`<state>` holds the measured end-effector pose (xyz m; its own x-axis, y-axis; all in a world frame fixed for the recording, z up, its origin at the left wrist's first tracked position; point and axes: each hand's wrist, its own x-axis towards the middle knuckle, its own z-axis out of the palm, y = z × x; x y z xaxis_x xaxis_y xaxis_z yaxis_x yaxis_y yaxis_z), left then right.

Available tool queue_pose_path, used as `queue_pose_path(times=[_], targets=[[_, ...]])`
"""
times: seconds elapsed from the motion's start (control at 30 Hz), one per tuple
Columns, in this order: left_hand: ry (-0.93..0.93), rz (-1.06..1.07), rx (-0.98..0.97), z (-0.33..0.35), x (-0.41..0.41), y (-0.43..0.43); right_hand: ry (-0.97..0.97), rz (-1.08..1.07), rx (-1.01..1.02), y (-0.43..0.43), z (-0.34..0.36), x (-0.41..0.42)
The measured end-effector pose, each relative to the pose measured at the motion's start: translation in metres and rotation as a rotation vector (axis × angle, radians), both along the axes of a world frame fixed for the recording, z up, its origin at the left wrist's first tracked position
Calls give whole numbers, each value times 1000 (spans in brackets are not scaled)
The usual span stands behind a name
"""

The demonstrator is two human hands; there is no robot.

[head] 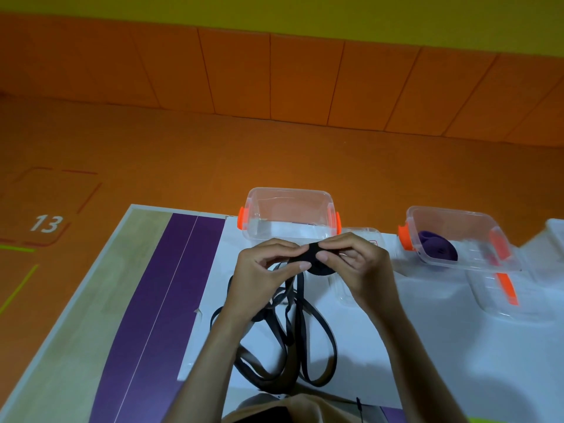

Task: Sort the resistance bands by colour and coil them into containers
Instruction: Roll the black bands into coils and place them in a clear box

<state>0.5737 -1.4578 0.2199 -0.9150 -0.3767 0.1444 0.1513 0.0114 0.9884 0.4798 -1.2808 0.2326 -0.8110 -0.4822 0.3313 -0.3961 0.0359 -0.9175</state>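
A black resistance band (pixel 308 334) lies in loose loops on the white sheet, its upper end wound into a flat black coil (pixel 320 264). My left hand (pixel 262 276) and my right hand (pixel 357 264) both pinch that coil just above the table. Behind the hands stands a clear container with orange clips (pixel 290 196), with nothing visible inside. A second clear container (pixel 476 221) to the right holds a coiled purple band (pixel 438 250).
A clear lid with an orange clip (pixel 512 300) lies right of my hands, and another clear lid (pixel 345 291) sits partly under my right hand. The white sheet (pixel 442 346) covers the table; a purple stripe (pixel 171 300) runs along its left. Orange floor lies beyond.
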Motion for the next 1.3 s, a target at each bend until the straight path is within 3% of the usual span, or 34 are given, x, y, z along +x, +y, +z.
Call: queue_pose_path(times=[0.2, 0.53, 0.63, 1.0, 1.17, 1.3], targets=[[63, 30, 3, 7, -2, 4, 4, -45, 23, 4, 1, -5], [-14, 13, -27, 2, -2, 1, -49, 16, 23, 7, 2, -7], [-32, -13, 10, 1, -3, 2, 12, 8, 52, 6, 9, -6], [-77, -48, -126, -4, -5, 4, 69, 40, 126, 7, -2, -10], [-118, -91, -72, -3, -6, 0, 71, -50, 54, 4, 2, -6], [-61, -93, -101, 0, -6, -3, 30, 15, 41, 8, 2, -9]])
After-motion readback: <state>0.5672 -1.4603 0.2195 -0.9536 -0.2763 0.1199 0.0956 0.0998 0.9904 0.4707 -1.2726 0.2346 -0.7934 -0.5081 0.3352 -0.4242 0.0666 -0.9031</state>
